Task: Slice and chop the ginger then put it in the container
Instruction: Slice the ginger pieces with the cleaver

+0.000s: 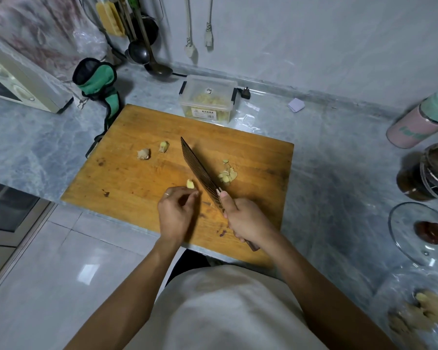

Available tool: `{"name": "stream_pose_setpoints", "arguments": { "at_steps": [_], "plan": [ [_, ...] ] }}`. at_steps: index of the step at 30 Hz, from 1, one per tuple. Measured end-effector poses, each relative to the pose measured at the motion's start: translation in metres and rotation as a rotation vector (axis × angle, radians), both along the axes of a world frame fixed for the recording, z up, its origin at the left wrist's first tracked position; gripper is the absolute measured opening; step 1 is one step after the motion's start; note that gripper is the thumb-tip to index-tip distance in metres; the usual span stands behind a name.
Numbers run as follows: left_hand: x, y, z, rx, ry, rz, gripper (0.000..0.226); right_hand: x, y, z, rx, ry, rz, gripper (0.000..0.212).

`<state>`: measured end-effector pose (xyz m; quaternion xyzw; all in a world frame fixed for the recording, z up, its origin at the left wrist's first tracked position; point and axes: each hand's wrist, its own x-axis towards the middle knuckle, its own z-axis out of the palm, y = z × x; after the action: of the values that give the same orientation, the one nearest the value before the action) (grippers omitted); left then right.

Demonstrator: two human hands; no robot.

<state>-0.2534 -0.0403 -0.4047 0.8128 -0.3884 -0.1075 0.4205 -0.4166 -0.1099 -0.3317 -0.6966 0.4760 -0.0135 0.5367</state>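
Now right hand point(245, 221) grips knife point(200, 170), left hand point(176, 210) pinches ginger point(190, 184)

Orange-brown wooden cutting board point(142, 183) on grey-blue marbled counter point(334, 173); pale yellow ginger slices point(227, 176); dark ridged knife blade point(200, 170); pink-and-mint bottle point(415, 122).

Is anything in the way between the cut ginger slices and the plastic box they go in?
Nothing visible blocks that path. The ginger slices lie on the cutting board, right of the knife. The plastic box sits beyond the board's far edge, with only bare board between. Whether its lid is on, I cannot tell.
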Motion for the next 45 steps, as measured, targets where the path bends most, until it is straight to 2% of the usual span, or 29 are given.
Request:
{"name": "stream_pose_setpoints", "arguments": {
  "at_steps": [2, 5, 7, 11, 17, 21, 29, 32, 37, 45],
  "plan": [
    [-0.003, -0.010, 0.006, 0.027, 0.159, 0.127, 0.002, 0.001, 0.001, -0.002, 0.010, -0.001, 0.009, 0.062],
    [-0.002, -0.024, 0.016, 0.052, 0.423, 0.329, 0.014, 0.002, 0.003, -0.002, 0.014, 0.004, 0.016, 0.061],
    [0.001, -0.029, 0.017, 0.063, 0.543, 0.376, 0.023, 0.003, 0.003, -0.001, 0.013, 0.002, 0.016, 0.061],
    [0.003, -0.032, 0.012, 0.033, 0.745, 0.373, 0.026, 0.004, 0.002, 0.001, 0.019, 0.001, 0.010, 0.060],
    [-0.002, -0.042, 0.012, 0.026, 0.802, 0.436, 0.017, 0.003, 0.002, 0.003, 0.042, -0.001, 0.001, 0.059],
    [-0.004, -0.047, 0.016, 0.098, 0.733, 0.478, 0.007, 0.003, 0.006, 0.008, 0.000, -0.014, -0.011, 0.063],
    [-0.014, -0.052, 0.013, 0.091, 0.716, 0.564, 0.013, 0.003, 0.007, 0.025, -0.049, 0.008, 0.043, 0.066],
    [-0.016, -0.052, 0.016, 0.064, 0.747, 0.588, 0.008, 0.002, 0.008, 0.027, -0.079, 0.018, 0.049, 0.066],
    [-0.012, -0.055, 0.024, 0.023, 0.966, 0.695, 0.034, -0.001, 0.010, 0.028, -0.083, 0.012, 0.031, 0.065],
    [-0.012, -0.056, 0.028, 0.045, 1.010, 0.713, 0.035, 0.001, 0.012, 0.028, -0.075, 0.018, 0.021, 0.065]
  ]
}}
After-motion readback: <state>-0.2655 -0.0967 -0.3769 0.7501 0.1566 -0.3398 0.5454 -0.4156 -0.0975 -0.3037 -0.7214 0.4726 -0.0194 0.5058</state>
